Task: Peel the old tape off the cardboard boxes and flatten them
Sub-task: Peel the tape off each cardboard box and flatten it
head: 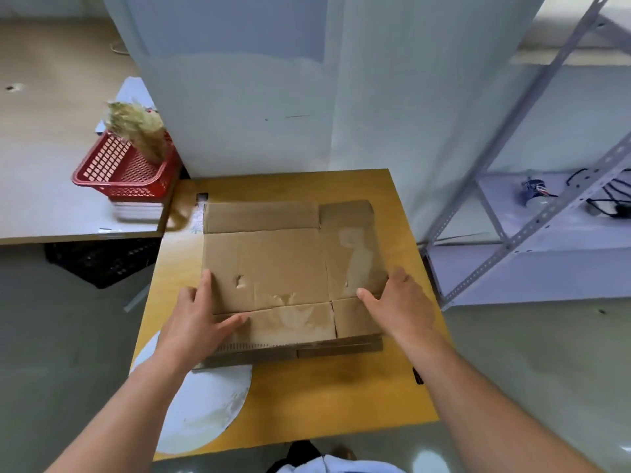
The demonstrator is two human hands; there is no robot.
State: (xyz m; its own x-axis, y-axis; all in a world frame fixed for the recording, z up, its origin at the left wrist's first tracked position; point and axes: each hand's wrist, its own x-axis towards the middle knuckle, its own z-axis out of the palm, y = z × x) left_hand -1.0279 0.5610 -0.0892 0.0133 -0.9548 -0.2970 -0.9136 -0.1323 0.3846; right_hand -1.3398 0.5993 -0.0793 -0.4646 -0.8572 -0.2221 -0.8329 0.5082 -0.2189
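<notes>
— Logging status. Where does the cardboard box (273, 261) sit, and in what state?

— Flat on the yellow tabletop (324, 397), roughly centred, flaps spread far and near. No standing walls. Judged flattened.

— Tape?

— None that I can make out on the upper face. Pale torn patches (355, 254) on the right panel and along the near fold look like places where tape lifted the top paper layer. The underside is hidden, so unverified there.

— Hands?

— Left hand (198, 312) is at the near left corner, thumb laid across the near flap and index finger straight along the left edge. Right hand (399, 302) is at the near right edge, fingers loosely spread, thumb on top pointing inward. Both are spread wide and rest on the board. Neither curls round anything visible. Fingertips tucked under the edge: cannot tell.

— Only one box?

— No. More cardboard (338, 352) shows beneath it at the near edge, at least one layer, also flat. So this one tops a stack.

— Left to do?

— For this box, probably only squaring it onto the stack or pressing the creases down. No unflattened boxes are in view.

— Other notes?

— A white round disc (201, 411) overhangs the tabletop's left edge. It is at or under the stack's near left corner, cannot tell which. A red basket (116, 172) sits on the neighbouring surface, well apart.
</notes>
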